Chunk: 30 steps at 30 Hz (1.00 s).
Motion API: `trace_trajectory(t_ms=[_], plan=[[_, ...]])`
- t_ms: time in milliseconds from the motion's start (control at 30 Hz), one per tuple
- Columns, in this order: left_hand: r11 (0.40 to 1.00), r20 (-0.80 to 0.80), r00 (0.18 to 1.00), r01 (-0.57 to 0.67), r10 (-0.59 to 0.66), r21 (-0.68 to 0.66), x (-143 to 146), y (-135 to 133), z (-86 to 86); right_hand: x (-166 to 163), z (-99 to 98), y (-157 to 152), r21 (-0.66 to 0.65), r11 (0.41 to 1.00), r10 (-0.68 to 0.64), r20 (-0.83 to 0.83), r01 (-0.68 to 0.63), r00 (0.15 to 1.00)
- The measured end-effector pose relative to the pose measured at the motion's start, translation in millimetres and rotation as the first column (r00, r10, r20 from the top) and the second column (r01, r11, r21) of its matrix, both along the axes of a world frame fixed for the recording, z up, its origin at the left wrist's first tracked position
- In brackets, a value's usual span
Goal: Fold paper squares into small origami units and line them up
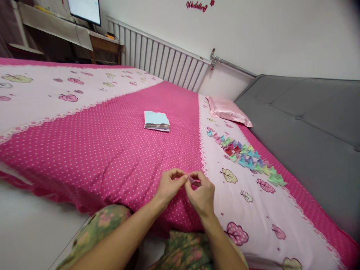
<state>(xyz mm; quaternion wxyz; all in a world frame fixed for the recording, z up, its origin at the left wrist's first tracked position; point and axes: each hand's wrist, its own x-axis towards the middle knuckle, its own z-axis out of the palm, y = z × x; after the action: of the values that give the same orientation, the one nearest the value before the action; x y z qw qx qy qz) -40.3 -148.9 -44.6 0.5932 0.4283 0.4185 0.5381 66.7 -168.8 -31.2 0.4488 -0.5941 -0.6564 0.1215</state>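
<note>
Both forearms reach forward over the near edge of the bed (112,150), and the left hand (168,187) and right hand (203,195) meet fingertip to fingertip. Their fingers pinch a small pink paper piece (192,179), apparently folded, just above the bedspread.

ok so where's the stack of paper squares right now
In the head view the stack of paper squares lies mid-bed on the pink dotted bedspread, beyond both hands, left of the row of folded paper pieces.
</note>
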Motion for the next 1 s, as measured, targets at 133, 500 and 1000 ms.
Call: trace_trajectory(t_ms=[133,500,1000], plan=[[1.0,0.018,1.0,0.002,-0.003,0.004,0,0,-1.4,0,0.7,0,0.011,1.0,-0.02,0.044,0.019,0.999],[0.989,-0.195,0.981,0.025,0.003,0.143,-5,3,-6.1,0,1.5,1,0.116,0.993,-0.041,0.173,0.021,0.984],[0.979,-0.285,0.951,-0.062,0.116,0.193,-6,-2,1.7,-1,-3.5,1,0.099,0.995,0.024,0.037,-0.027,0.999]])
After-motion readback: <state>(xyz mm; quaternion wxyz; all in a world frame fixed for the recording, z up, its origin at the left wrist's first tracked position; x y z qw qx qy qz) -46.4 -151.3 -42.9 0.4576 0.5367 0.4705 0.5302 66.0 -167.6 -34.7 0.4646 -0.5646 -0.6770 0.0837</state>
